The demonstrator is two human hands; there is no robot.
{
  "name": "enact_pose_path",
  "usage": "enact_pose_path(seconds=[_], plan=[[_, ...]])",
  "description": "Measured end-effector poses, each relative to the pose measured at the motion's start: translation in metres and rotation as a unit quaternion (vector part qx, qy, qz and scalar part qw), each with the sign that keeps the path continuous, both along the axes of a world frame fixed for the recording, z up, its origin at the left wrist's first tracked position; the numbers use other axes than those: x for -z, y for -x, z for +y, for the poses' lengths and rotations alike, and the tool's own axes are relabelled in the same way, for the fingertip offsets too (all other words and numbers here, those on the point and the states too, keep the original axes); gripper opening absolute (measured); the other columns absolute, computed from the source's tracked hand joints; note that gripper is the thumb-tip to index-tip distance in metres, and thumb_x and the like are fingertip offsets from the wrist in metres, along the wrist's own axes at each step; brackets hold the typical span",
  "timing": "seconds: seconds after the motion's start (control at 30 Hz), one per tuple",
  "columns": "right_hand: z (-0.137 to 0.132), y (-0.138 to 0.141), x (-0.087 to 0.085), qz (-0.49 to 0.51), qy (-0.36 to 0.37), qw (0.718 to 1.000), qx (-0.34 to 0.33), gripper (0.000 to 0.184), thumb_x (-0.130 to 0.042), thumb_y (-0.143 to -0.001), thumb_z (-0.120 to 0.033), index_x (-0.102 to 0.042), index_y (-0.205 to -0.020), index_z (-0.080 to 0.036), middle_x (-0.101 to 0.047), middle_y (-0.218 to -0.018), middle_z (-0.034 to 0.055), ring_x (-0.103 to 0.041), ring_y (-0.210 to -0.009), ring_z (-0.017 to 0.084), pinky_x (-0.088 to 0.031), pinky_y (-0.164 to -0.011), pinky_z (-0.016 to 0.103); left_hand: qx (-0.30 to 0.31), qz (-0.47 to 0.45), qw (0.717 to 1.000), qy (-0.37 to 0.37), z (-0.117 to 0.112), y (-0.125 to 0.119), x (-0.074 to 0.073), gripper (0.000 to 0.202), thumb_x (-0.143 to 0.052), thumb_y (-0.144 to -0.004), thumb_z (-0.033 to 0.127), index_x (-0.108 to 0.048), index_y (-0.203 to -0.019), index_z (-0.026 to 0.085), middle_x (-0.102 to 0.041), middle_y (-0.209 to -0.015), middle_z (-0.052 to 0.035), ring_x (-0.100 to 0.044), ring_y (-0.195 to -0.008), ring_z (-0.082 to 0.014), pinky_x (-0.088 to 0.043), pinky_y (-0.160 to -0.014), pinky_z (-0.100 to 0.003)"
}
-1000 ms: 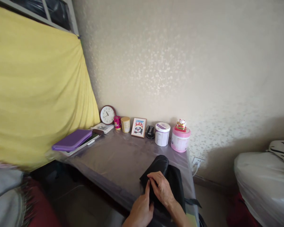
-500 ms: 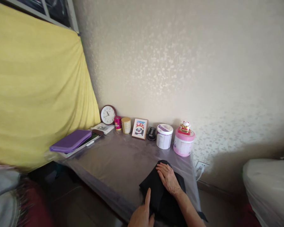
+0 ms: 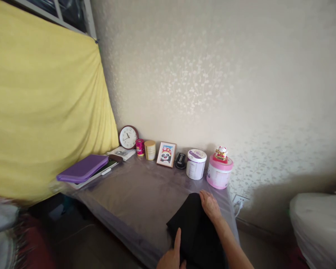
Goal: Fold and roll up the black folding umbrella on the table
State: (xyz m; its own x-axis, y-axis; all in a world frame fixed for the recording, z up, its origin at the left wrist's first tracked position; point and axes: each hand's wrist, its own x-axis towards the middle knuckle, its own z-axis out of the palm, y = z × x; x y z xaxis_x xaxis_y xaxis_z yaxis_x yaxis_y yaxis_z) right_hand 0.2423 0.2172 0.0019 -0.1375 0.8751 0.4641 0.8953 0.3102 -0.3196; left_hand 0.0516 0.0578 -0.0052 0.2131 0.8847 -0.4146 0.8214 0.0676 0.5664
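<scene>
A folded black cloth (image 3: 197, 228) lies on the near right part of the table (image 3: 123, 198), which has a clear plastic cover. My left hand (image 3: 172, 254) is at its lower left edge. Its index finger stretches over the fabric and the thumb is apart; the other fingers do not show clearly. At the cloth's upper right edge is my right hand (image 3: 211, 205), with its fingers close together and bent over that edge. The fingertips seem to pinch the fabric there.
Along the wall stand a clock (image 3: 128, 136), a pink can (image 3: 140, 147), a yellow-lidded jar (image 3: 150, 150), a panda picture frame (image 3: 166, 154), a black device (image 3: 180, 160), a white tub (image 3: 196, 166) and a pink tub (image 3: 219, 173) bearing a cat figurine (image 3: 221, 153). A purple case (image 3: 84, 168) lies left.
My right hand has slid from lying flat on the cloth to its upper right edge. The cloth's right side looks folded in. My left hand has barely moved.
</scene>
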Motion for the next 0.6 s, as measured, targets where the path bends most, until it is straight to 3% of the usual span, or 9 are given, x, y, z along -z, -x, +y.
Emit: enact_pose_path(seconds=[0.07,0.17,0.3,0.4,0.6], plan=[[-0.014,0.003,-0.005,0.026,-0.035,0.999,-0.003,0.031,-0.033,-0.088,-0.026,-0.061,-0.099,-0.017,-0.064,-0.103,0.0111,-0.058,-0.097,0.024,-0.04,-0.09,0.042,-0.004,0.0,1.0,-0.009,-0.002,0.0,0.0,0.078,-0.041,-0.077,0.018,0.008,-0.138,0.016,-0.065,-0.099,-0.0148,-0.061,-0.09,-0.027,-0.043,-0.073,-0.035],[-0.05,0.018,-0.01,0.064,-0.078,0.989,-0.106,0.028,-0.036,-0.089,-0.03,-0.059,-0.101,-0.019,-0.063,-0.105,0.0088,-0.055,-0.102,0.021,-0.039,-0.093,0.039,-0.006,0.008,1.0,-0.025,-0.004,-0.001,-0.001,0.076,-0.04,-0.078,0.017,0.006,-0.139,0.015,-0.065,-0.099,-0.0145,-0.062,-0.089,-0.0259,-0.044,-0.074,-0.035],[-0.086,0.041,-0.005,0.031,-0.053,0.979,-0.195,0.024,-0.043,-0.087,-0.026,-0.06,-0.103,-0.022,-0.061,-0.109,0.0058,-0.047,-0.114,0.02,-0.036,-0.098,0.04,0.009,-0.008,0.999,-0.046,-0.006,0.001,-0.002,0.074,-0.038,-0.078,0.019,0.003,-0.139,0.011,-0.064,-0.102,-0.0162,-0.061,-0.091,-0.0257,-0.044,-0.075,-0.034],[-0.083,0.044,0.003,-0.012,-0.046,0.983,-0.179,0.027,-0.039,-0.088,-0.021,-0.06,-0.105,-0.022,-0.061,-0.111,0.0049,-0.046,-0.116,0.021,-0.031,-0.1,0.045,0.021,-0.015,0.998,-0.064,-0.007,0.002,-0.001,0.074,-0.038,-0.078,0.019,0.003,-0.139,0.009,-0.063,-0.102,-0.0166,-0.061,-0.092,-0.0256,-0.044,-0.077,-0.033],[-0.042,0.031,0.01,-0.031,-0.067,0.994,-0.076,0.031,-0.035,-0.087,-0.02,-0.061,-0.105,-0.02,-0.059,-0.116,0.0075,-0.046,-0.116,0.022,-0.034,-0.097,0.043,0.007,-0.015,0.996,-0.093,-0.012,0.002,0.002,0.075,-0.039,-0.078,0.019,0.003,-0.139,0.012,-0.063,-0.103,-0.0148,-0.059,-0.094,-0.0243,-0.042,-0.08,-0.033]])
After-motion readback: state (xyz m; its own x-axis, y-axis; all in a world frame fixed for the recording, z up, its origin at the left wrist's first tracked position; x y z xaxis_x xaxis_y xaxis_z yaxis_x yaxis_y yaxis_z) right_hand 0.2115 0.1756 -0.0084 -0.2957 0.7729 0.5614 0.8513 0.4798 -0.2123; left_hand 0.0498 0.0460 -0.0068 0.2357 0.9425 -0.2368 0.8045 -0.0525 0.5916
